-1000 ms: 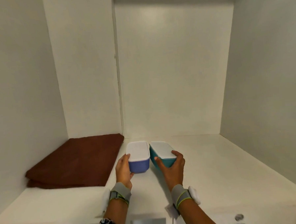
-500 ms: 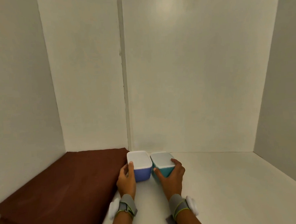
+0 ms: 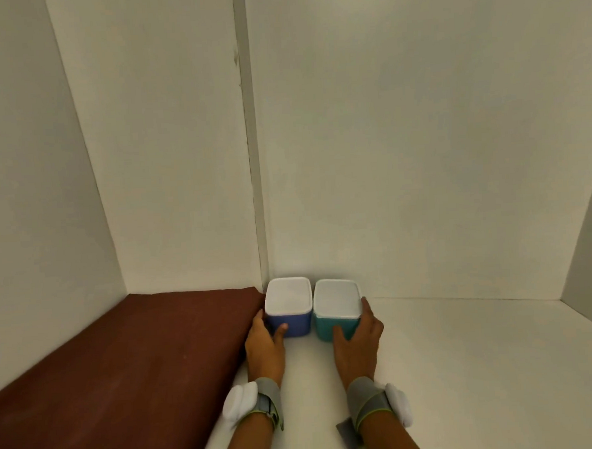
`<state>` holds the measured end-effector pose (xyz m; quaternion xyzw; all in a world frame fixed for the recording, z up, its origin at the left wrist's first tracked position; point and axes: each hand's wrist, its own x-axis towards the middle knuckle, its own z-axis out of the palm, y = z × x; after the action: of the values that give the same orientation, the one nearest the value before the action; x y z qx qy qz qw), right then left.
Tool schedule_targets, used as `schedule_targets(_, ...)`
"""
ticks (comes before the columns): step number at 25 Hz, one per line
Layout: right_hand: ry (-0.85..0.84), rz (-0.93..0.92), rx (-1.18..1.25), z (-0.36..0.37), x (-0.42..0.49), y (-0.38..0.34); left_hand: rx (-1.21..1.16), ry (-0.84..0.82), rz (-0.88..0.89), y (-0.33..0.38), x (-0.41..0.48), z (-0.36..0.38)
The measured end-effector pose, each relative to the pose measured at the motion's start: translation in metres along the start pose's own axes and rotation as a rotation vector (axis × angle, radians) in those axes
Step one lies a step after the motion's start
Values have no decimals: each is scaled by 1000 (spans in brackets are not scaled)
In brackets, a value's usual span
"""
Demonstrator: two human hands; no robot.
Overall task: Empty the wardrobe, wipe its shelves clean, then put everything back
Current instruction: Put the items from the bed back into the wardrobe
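Pushed back since before, blue box [image 3: 288, 322] and teal box [image 3: 334, 327] sit at the shelf [image 3: 467, 370] back edge; my left hand [image 3: 265, 346] clasps blue, right hand [image 3: 357, 338] clasps teal, probably squaring them beside cloth [image 3: 124, 370].

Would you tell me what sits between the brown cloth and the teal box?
The head view shows the blue box, held by the left hand, between the brown cloth and the teal box.

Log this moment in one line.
left hand: grips blue box | right hand: grips teal box | boxes: side by side on shelf | brown cloth: left of blue box
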<state>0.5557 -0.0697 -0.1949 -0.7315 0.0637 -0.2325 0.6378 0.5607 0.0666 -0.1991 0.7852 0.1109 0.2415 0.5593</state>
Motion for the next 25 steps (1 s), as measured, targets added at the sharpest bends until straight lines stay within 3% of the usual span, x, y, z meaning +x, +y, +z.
schedule_targets(4,6,47,23,0,5,-1,16,168,-12,5,0,2)
schedule_targets(8,38,57,-35,-1,13,1,48,234,13,10,-4,3)
schedule_targets(14,32,48,-39,-2,17,2,57,133,87,-1,6,9)
schedule_targets(25,3,82,-28,1,17,4,54,139,53,-1,8,8)
